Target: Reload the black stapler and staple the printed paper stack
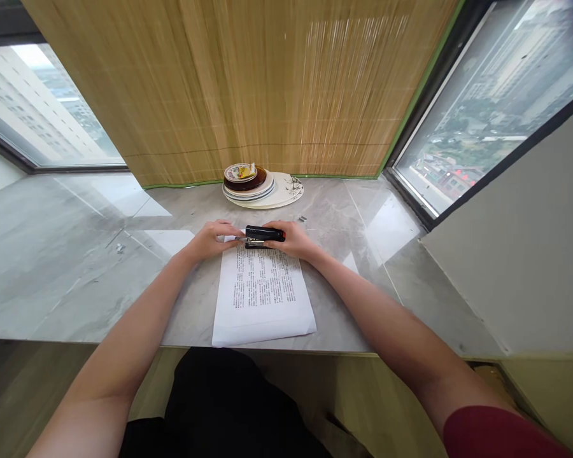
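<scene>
A printed sheet of paper (261, 294) lies on the grey marble sill (76, 254) in front of me. A black stapler (264, 236) sits across the paper's top edge. My right hand (293, 240) is curled round the stapler's right end. My left hand (214, 238) rests on the paper's top left corner, fingers bent and pressed down beside the stapler's mouth.
A stack of plates (262, 186) with a small patterned dish on top stands at the back against a bamboo blind (248, 83). A few loose staples (302, 219) lie near the plates and more small metal bits (120, 248) to the left. Windows flank both sides.
</scene>
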Available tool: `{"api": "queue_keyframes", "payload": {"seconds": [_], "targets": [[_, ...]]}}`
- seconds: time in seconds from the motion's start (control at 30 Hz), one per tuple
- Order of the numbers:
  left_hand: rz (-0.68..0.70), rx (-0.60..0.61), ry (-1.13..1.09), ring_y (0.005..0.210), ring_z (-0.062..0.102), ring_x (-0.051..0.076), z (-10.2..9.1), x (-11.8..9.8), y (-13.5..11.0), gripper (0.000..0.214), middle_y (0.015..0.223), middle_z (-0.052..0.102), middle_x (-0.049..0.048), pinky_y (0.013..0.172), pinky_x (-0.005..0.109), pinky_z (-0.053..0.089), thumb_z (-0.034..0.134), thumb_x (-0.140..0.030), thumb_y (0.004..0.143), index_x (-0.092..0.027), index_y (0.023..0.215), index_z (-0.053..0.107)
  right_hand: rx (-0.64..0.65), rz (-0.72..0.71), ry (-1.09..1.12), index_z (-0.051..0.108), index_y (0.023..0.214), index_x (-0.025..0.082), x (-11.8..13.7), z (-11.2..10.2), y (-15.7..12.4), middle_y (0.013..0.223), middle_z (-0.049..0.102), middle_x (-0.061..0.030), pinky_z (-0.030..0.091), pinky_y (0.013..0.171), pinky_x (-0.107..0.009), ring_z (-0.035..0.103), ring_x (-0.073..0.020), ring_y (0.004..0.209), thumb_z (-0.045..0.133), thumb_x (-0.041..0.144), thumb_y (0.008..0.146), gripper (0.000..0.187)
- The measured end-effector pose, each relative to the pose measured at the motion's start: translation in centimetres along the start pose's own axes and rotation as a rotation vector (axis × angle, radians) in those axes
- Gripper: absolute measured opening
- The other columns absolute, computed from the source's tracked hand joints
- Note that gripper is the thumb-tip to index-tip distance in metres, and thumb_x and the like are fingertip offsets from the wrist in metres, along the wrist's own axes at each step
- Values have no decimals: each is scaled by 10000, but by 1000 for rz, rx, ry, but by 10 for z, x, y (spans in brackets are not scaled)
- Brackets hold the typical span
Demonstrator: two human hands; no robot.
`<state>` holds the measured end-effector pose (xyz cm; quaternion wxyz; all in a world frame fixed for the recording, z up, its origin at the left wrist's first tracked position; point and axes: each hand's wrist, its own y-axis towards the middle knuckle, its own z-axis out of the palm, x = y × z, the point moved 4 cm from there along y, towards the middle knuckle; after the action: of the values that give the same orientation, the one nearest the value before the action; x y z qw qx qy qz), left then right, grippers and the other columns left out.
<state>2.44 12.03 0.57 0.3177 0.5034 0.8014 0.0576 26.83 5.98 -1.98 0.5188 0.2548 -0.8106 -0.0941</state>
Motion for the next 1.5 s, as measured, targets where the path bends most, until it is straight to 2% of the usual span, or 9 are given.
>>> {"api": "queue_keyframes", "payload": {"seconds": [0.2, 0.4, 0.63, 0.87, 1.0, 1.1, 1.23, 1.37, 1.5], "targets": [[15, 143, 62, 1140, 767, 237, -11, 7, -6, 210, 1223, 806, 46, 1218, 484, 418, 701, -401, 980, -329, 1125, 835, 2, 4, -4, 753, 1192, 186, 1, 0, 0, 1158, 796, -73, 553, 957, -355, 738, -236, 1058, 788, 232, 845, 352], [7, 97, 95, 1164, 749, 237, -16, 7, -6, 228, 1285, 784, 55, 1242, 516, 376, 617, -351, 1026, -297, 1010, 838, 1, 17, -14, 753, 1201, 180, 2, -1, 0, 1177, 795, -81, 560, 977, -367, 737, -243, 1070, 796, 255, 846, 365], [67, 8, 113, 998, 736, 243, -9, 1, 2, 285, 1134, 809, 99, 979, 440, 529, 640, -410, 1016, -240, 850, 797, -4, 27, -15, 760, 1218, 188, -1, -1, 0, 1200, 793, -90, 557, 986, -379, 736, -254, 1098, 814, 250, 841, 386], [51, -35, 170, 935, 670, 196, -4, -7, 4, 246, 1068, 733, 85, 853, 320, 531, 652, -439, 1005, -210, 924, 688, -2, -44, -35, 777, 1211, 178, 3, -1, -1, 1131, 800, -103, 558, 946, -378, 734, -246, 1023, 822, 277, 848, 379], [-8, -20, 283, 835, 633, 161, 0, -14, 3, 213, 1072, 684, 64, 753, 271, 486, 644, -394, 1007, -206, 909, 643, 1, -62, -15, 778, 1202, 187, 5, 0, -2, 1108, 796, -95, 561, 940, -379, 731, -244, 1007, 819, 312, 856, 370], [-43, -71, 346, 738, 581, 139, 2, -18, 4, 206, 1033, 666, 51, 645, 259, 416, 631, -359, 1013, -206, 876, 613, -19, -47, 29, 759, 1236, 192, 6, -1, -3, 1151, 785, -98, 564, 945, -383, 728, -241, 1024, 811, 355, 867, 407], [-10, -144, 387, 632, 475, 129, 2, -21, 4, 398, 795, 574, 10, 558, 270, 301, 617, -348, 1019, -204, 677, 472, -7, -70, 48, 746, 1254, 193, 8, -1, -4, 1163, 778, -96, 559, 959, -374, 722, -235, 1045, 798, 367, 882, 415], [51, -122, 376, 551, 345, 125, 4, -23, 2, 527, 628, 421, -16, 539, 285, 241, 543, -317, 1046, -194, 583, 323, 26, -96, 40, 738, 1261, 200, 11, 0, -5, 1154, 772, -91, 553, 959, -365, 716, -229, 1049, 791, 355, 894, 402], [49, -91, 338, 553, 335, 128, 6, -24, 2, 488, 621, 413, -12, 547, 288, 240, 498, -257, 1037, -191, 576, 351, 49, -112, 10, 746, 1248, 208, 13, 1, -5, 1118, 777, -85, 552, 933, -365, 706, -227, 1018, 794, 358, 894, 387]]}}
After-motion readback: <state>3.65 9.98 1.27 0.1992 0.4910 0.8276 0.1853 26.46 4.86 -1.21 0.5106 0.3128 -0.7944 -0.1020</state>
